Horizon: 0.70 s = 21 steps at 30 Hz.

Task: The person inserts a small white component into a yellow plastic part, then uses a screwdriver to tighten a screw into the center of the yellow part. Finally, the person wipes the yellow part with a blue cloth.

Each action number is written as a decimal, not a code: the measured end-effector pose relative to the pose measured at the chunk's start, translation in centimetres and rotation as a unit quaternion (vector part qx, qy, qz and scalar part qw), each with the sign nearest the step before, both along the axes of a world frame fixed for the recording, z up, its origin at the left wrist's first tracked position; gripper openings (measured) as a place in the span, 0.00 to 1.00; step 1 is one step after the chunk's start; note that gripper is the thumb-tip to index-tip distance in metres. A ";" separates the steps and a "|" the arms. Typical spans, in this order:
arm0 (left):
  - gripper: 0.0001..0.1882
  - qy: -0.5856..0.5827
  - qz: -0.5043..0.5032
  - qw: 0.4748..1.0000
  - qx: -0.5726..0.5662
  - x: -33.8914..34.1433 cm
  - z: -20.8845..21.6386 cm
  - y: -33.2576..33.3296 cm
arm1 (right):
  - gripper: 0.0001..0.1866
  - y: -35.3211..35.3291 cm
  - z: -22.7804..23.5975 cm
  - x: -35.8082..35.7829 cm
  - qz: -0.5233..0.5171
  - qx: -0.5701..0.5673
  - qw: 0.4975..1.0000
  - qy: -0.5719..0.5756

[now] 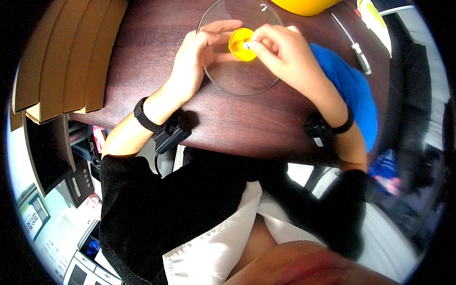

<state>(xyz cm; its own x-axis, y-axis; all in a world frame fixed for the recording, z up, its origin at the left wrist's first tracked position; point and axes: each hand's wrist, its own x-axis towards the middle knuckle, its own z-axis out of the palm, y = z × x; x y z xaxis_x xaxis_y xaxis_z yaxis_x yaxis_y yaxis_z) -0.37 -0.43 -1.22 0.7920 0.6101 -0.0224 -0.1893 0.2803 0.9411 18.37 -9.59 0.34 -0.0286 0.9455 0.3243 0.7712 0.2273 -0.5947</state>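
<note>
A small round yellow cup (236, 53) sits in the fingers of my left hand (192, 59), which curl round its left side. The thumb and fingers of my right hand (284, 50) are pinched together at the cup's opening. At their tips, a tiny whitish thing shows inside the cup, too small to name. Around the cup runs the thin rim of a round clear glass dish or lid (240, 93); I cannot tell which. Both hands overlap this rim. Beneath lies a dark reddish-brown wooden table (237, 126).
Right of my right forearm lies a blue rounded item (354, 88), partly hidden. Farther right is a screwdriver (362, 59) with a pale handle. A yellow bowl-like object (306, 5) is cut off by the top edge. Brown cardboard boxes (71, 52) stand at the left.
</note>
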 end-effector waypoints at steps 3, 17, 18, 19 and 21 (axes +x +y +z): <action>0.32 -0.003 -0.006 1.000 -0.026 0.0 -0.1 0.2 | 0.08 0.1 -0.3 0.1 -0.002 0.007 1.000 -0.006; 0.30 -0.053 0.003 0.986 -0.156 -0.1 1.3 0.1 | 0.08 -1.1 4.3 4.0 -0.067 0.077 0.995 0.022; 0.30 -0.055 0.014 0.986 -0.157 -0.1 1.2 0.2 | 0.08 -1.6 4.9 5.6 -0.091 0.085 0.992 0.010; 0.31 -0.061 -0.002 0.986 -0.155 -0.3 1.0 0.4 | 0.07 -2.5 5.2 7.8 -0.096 0.076 0.991 -0.051; 0.31 -0.066 0.001 0.985 -0.158 -0.6 0.9 0.5 | 0.08 -4.2 6.0 11.6 -0.155 -0.016 0.981 -0.114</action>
<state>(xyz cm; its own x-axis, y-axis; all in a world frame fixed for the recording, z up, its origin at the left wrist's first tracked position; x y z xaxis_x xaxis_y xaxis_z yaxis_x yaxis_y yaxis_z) -0.97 0.09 -0.28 0.7991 0.5913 -0.1087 -0.3057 0.5553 0.7734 29.99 -13.77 6.31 0.1929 0.9298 0.3136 0.9144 -0.0544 -0.4012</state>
